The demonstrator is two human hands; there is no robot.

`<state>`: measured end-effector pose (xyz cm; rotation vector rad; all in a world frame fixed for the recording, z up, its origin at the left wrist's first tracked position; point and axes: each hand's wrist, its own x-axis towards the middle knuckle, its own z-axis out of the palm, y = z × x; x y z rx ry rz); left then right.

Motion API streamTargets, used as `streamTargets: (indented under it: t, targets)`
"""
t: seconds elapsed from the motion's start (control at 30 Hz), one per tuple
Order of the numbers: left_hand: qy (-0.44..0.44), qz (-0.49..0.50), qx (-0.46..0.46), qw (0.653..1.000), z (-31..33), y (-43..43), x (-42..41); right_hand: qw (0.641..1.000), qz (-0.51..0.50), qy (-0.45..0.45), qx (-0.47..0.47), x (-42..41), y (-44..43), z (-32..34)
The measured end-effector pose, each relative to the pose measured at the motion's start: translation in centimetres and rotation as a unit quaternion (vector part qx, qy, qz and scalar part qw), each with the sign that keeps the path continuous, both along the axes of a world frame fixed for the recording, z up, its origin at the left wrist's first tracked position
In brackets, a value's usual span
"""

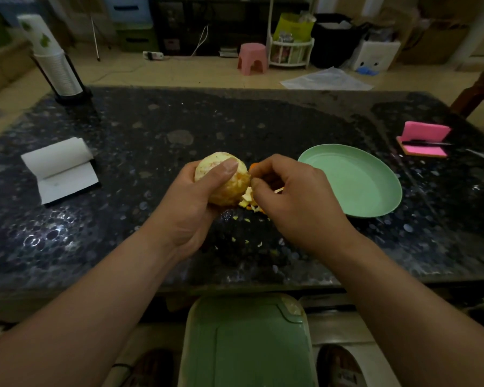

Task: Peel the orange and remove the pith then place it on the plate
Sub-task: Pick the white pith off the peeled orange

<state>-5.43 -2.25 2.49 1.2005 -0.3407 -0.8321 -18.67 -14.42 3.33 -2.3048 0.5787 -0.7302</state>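
My left hand grips a peeled orange above the dark table, thumb pressed over its top. Pale pith covers the upper part of the fruit; the lower right shows orange flesh. My right hand is right beside it, its thumb and fingers pinching a scrap of pith at the fruit's right side. A heap of peel pieces lies on the table under and between the hands. The green plate sits to the right with nothing on it.
Small pith crumbs are scattered on the black stone table. An open notepad lies at left, pink sticky notes with a pen at right, a stack of cups at back left. A green bin lid is below the near edge.
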Motion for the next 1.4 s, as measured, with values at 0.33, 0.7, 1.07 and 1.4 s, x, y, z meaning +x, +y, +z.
streamTargets:
  t: [0.33, 0.7, 1.07, 1.4]
  targets:
    - [-0.13, 0.028, 0.033, 0.991, -0.5, 0.1, -0.5, 0.995, -0.004, 0.025, -0.096, -0.1, 0.2, -0.2]
    - [-0.013, -0.029, -0.013, 0.999, -0.5, 0.2, 0.4, 0.999, -0.022, -0.038, -0.011, 0.0, -0.1, 0.2]
    - [0.057, -0.046, -0.053, 0.996, -0.1, 0.5, 0.5, 0.998, 0.0, -0.017, 0.061, -0.3, -0.4, 0.7]
    - [-0.023, -0.002, -0.005, 1.0, -0.7, 0.2, 0.9, 0.998, 0.014, -0.018, -0.063, -0.2, 0.1, 0.0]
